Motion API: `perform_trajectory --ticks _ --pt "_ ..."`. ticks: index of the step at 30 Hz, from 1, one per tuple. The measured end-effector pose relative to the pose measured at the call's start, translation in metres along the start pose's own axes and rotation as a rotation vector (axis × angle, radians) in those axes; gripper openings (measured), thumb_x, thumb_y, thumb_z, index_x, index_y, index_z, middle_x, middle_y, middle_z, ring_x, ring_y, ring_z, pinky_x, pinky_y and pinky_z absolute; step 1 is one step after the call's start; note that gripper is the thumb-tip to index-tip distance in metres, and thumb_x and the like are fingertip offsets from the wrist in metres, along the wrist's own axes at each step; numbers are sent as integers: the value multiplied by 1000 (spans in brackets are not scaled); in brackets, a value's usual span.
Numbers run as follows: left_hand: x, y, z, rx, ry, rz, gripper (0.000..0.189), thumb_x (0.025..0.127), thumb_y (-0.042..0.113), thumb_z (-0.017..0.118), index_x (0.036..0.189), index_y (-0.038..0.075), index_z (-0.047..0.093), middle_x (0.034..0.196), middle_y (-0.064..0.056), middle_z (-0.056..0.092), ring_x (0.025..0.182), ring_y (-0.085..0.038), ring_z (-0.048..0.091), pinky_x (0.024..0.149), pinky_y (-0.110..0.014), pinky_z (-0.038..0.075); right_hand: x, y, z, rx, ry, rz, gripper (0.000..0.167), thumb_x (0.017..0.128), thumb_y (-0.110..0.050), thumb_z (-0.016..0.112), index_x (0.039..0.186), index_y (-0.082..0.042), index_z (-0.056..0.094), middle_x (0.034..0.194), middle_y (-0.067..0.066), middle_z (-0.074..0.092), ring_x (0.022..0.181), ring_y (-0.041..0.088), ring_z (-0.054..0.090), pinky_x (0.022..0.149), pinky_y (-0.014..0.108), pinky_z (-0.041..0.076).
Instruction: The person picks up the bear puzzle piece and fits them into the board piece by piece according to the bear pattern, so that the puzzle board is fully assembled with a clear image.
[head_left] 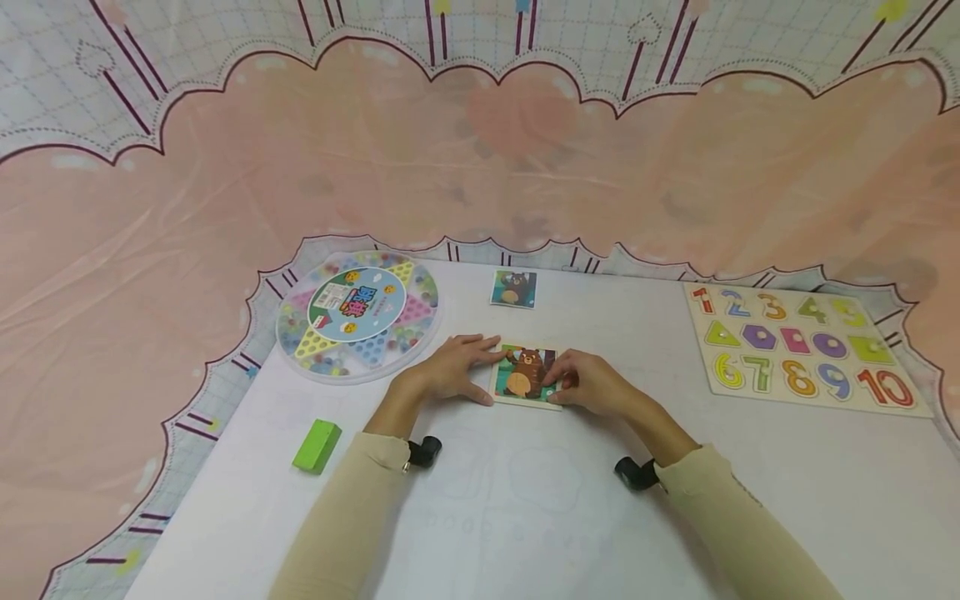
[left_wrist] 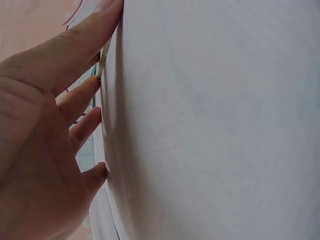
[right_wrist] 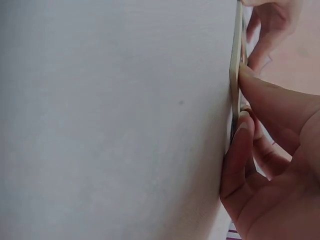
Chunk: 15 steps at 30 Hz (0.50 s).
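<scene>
A square wooden bear puzzle (head_left: 527,373) lies on the white table, its brown bear picture facing up. Along its left edge, my left hand (head_left: 452,369) rests with fingers and thumb spread, touching the side. The left wrist view shows that hand (left_wrist: 47,130) with its fingertips down at the tabletop. On the opposite edge my right hand (head_left: 596,383) has curled fingers and pinches the puzzle's right side. In the right wrist view, the right thumb lies against the pale board edge (right_wrist: 235,70); whether a loose piece is between the fingers is hidden.
Beyond the puzzle lies a small bear picture card (head_left: 513,288). A round Chinese checkers set (head_left: 358,317) stands at the back left, and a green block (head_left: 317,447) sits nearer on the left. A number-and-shape board (head_left: 806,348) occupies the right side.
</scene>
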<state>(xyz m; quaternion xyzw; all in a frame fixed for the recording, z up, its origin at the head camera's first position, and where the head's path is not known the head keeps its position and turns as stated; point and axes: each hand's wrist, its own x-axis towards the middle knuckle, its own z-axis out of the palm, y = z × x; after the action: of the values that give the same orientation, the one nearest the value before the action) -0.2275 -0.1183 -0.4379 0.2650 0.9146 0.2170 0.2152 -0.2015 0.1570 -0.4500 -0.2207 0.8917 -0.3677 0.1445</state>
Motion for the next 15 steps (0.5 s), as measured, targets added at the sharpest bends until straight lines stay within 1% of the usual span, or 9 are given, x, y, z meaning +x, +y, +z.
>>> perform_trajectory --ticks 4,8,11,15 --pt "1 0 0 -5 -4 -15 82 83 35 83 155 22 44 172 1 25 162 -32 14 131 -58 10 -4 3 1 3 1 -18 16 89 -11 78 105 -8 75 111 10 66 91 15 56 76 21 48" --pt "-2 -1 1 -10 5 -27 83 83 34 84 155 23 45 171 1 27 161 -33 16 130 -59 14 -8 5 0 24 -33 -32 23 90 -18 78 112 -10 74 115 10 67 97 17 58 81 24 49" --pt "-7 -1 1 -9 20 -31 83 82 32 85 154 21 47 170 0 29 160 -35 19 130 -59 17 -11 5 0 69 -65 -18 28 92 -21 77 118 -12 71 120 9 67 104 19 60 90 30 52" --pt "-12 -3 2 -11 33 -35 84 79 31 87 153 20 49 170 -1 31 159 -35 22 129 -58 19 -18 4 -2 122 -71 -17 32 95 -20 73 125 -10 67 128 11 65 115 25 63 102 44 55"
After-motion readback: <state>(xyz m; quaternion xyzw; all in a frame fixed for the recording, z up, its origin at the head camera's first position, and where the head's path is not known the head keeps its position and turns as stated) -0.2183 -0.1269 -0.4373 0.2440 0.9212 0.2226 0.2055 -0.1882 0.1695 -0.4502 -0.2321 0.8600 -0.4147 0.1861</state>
